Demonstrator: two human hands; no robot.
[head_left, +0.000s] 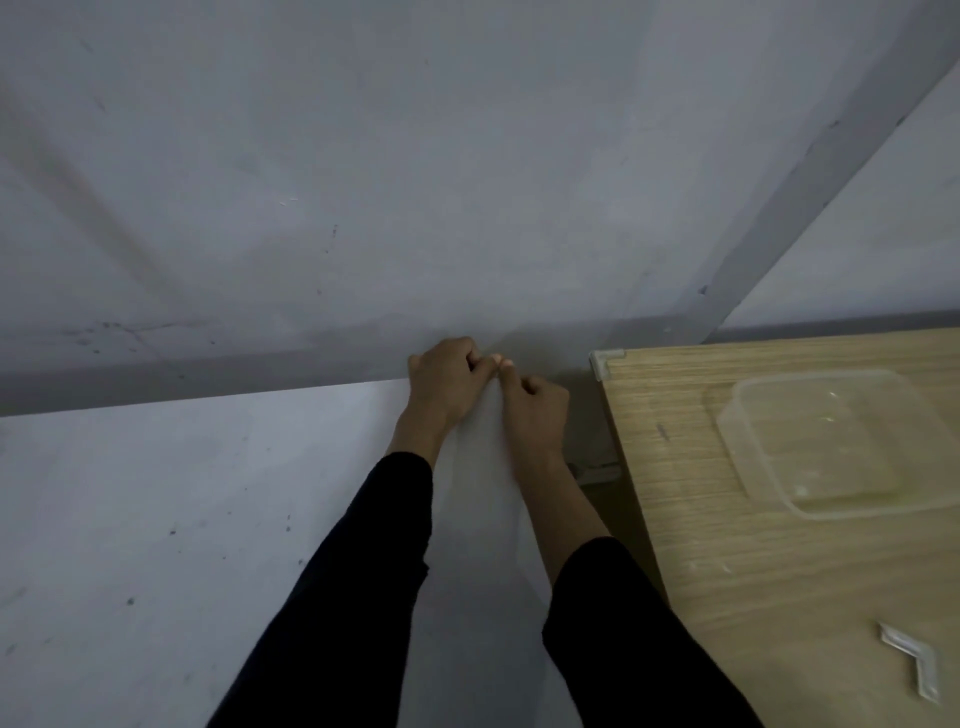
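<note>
over by the pale grey wall (467, 156) and the scuffed floor (156, 493), both arms reach out ahead, with the wooden worktop (727, 545) just to the right. between the dark sleeves hangs the thing in hand, a thin, milky, see-through sheet (478, 467), maybe a plastic bag, though the blur makes that hard to call. it drops from the fingers down toward the body, off the worktop and clear of it.

it looks featherlight and limp, with no stiffness of its own, so it goes wherever the top edge goes. it is probably slick, and easy to stretch or tear if yanked. the top edge is the place to take hold, and a pinch beats a fistful.

on the worktop sits a clear plastic container (821, 447), open and well apart from the sheet.

now the hands: the left grip (447, 384) is curled with thumb and fingers pinching the sheet's top edge, and the right grip (535, 410) pinches the same edge just beside it, fingertips nearly touching.

a small clear corner guard (605, 359) caps the worktop's far corner, and a loose corner piece (914, 660) lies near its front.
</note>
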